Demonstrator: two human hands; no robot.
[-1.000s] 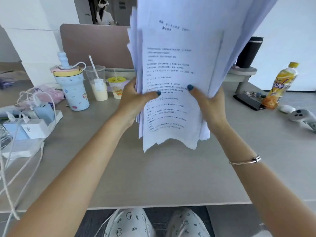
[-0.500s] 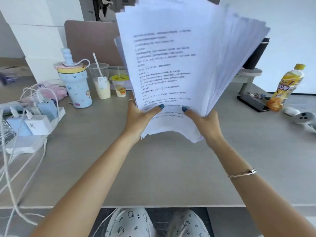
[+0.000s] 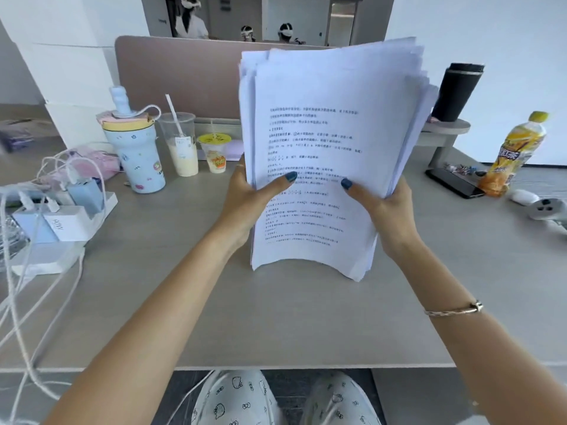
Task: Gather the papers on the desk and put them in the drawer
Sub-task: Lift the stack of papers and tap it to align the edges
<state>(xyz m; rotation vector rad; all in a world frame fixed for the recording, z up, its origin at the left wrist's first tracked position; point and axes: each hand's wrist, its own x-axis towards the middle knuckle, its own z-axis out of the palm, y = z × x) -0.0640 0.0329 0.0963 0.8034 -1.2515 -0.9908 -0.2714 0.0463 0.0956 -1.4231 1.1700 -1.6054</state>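
A thick stack of white printed papers (image 3: 325, 130) stands upright over the middle of the grey desk (image 3: 276, 320), its lower edge bowed and at or just above the desktop. My left hand (image 3: 245, 200) grips the stack's left edge, thumb across the front sheet. On the right edge, my right hand (image 3: 383, 207) holds it the same way. The sheet edges at the top and right are uneven. No drawer is in view.
On the left lie a power strip with chargers (image 3: 58, 222) and white cables (image 3: 18, 317). A blue tumbler (image 3: 135, 151), two drink cups (image 3: 182, 145) and a partition stand behind. On the right are a black flask (image 3: 457, 93), phone (image 3: 451, 182), orange bottle (image 3: 515, 151) and controller (image 3: 546, 208).
Both hands have lowered the stack toward the desk and squared it: the sheets were fanned out to the right, now they sit closer together and upright.
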